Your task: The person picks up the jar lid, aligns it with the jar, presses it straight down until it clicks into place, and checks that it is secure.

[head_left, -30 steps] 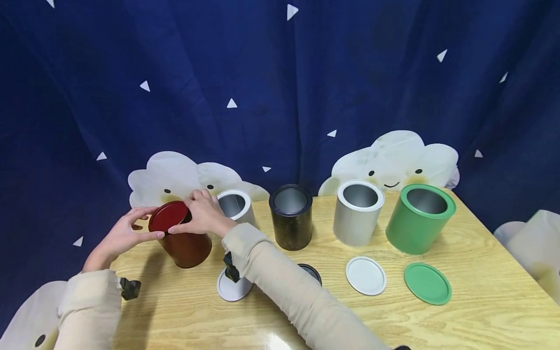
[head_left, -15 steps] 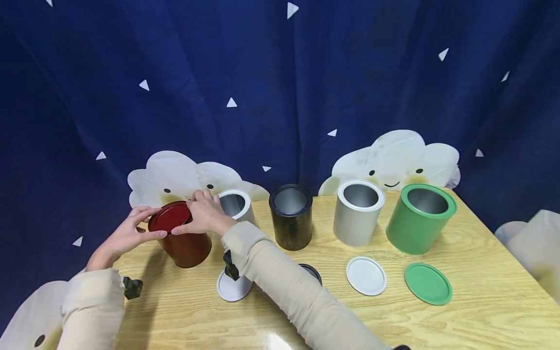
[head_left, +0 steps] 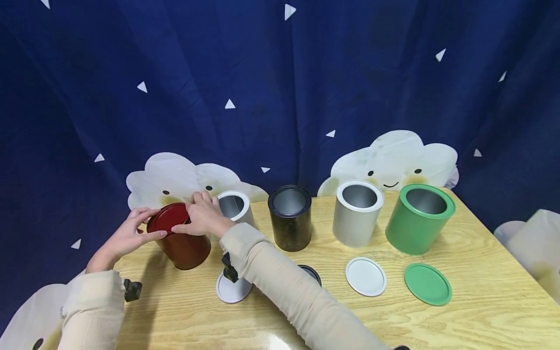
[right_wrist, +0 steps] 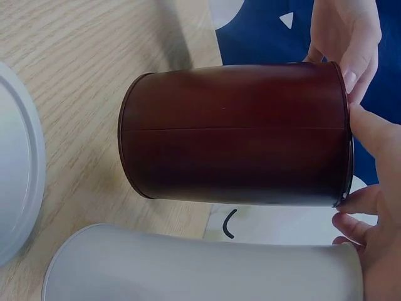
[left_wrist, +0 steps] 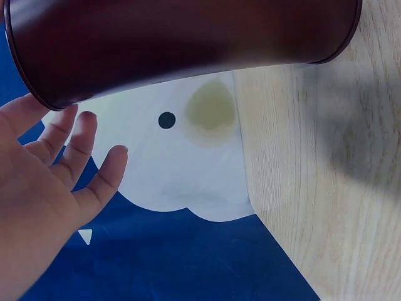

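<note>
Now: Both Hands on the Red Lid

Up on the head view, the left hand (head_left: 127,236) and the right hand (head_left: 202,217) sat on either side of the red lid (head_left: 167,217), fingertips pinching its rim as it lay atop the dark red can (head_left: 183,248) at the left end of the tabletop (head_left: 481,291). That view alone took in the whole row: a white can (head_left: 234,206) just behind the right hand, a black can (head_left: 290,223), a grey can (head_left: 358,212) and a green can (head_left: 419,218), all open-topped. In front lay a white lid (head_left: 234,290) partly under the sleeve, a black lid (head_left: 311,273) mostly hidden, a second white lid (head_left: 365,276) and a green lid (head_left: 427,283).

Over to the left wrist camera, and the left fingers (left_wrist: 75,147) appeared nearly straight and spread, their tips at the can's top rim, something the head view did not settle. The right wrist camera showed the red can's side seam, the white can just beside it, and fingertips (right_wrist: 366,128) curled on the lid's edge.

No brand, label or writing could be read on any can.
</note>
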A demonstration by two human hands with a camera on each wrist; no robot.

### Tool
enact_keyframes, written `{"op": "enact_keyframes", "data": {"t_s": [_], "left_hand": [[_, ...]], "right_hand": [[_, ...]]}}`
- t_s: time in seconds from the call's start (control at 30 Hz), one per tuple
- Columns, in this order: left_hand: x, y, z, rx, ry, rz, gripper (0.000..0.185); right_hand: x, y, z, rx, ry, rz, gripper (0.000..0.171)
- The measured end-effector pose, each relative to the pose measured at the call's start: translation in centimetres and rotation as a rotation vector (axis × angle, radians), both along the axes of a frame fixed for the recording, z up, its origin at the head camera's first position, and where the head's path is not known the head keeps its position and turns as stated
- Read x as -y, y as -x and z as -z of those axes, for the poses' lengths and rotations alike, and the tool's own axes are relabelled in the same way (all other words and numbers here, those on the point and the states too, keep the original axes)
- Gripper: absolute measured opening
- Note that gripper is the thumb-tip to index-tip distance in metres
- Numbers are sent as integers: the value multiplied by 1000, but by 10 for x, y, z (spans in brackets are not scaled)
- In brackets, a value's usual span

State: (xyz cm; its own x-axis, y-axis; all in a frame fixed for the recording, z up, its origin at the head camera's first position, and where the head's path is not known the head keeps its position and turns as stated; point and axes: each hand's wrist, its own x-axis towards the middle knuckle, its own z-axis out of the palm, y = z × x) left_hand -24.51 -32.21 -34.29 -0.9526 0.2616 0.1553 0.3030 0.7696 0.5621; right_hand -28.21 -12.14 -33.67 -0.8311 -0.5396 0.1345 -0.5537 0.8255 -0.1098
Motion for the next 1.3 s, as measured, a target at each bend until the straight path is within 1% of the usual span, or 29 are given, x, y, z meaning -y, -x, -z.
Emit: {"op": "enact_keyframes", "data": {"t_s": [0.13,0.33,0.4,0.6,0.83,1.0,1.13,1.23,1.3], "left_hand": [[0,-1,0,-4,-8,3,58],[0,-2,2,-25,-28,7,57],[0,-2,2,-23,-33,6,56],[-1,-2,2,-36,-24,0,55],[0,-2,0,-19,-6,-8,56],[-2,-2,-2,-30,1,-7,56],[-2,-3,-1,-54,-4,-18,55],[-1,-4,0,-76,-11,-44,54],[-1,-5,1,-84,-19,-60,53]], "right_hand": [[1,-1,0,5,-16,7,66],[0,-2,1,-2,-12,3,59],[0,-2,1,-7,-13,8,59],[3,-5,0,-8,0,27,58],[6,-6,-1,0,-29,42,58],[6,-6,-1,6,-25,55,57],[6,-7,0,-25,10,77,55],[5,-9,1,-65,44,94,51],[5,-10,2,-75,58,103,50]]}}
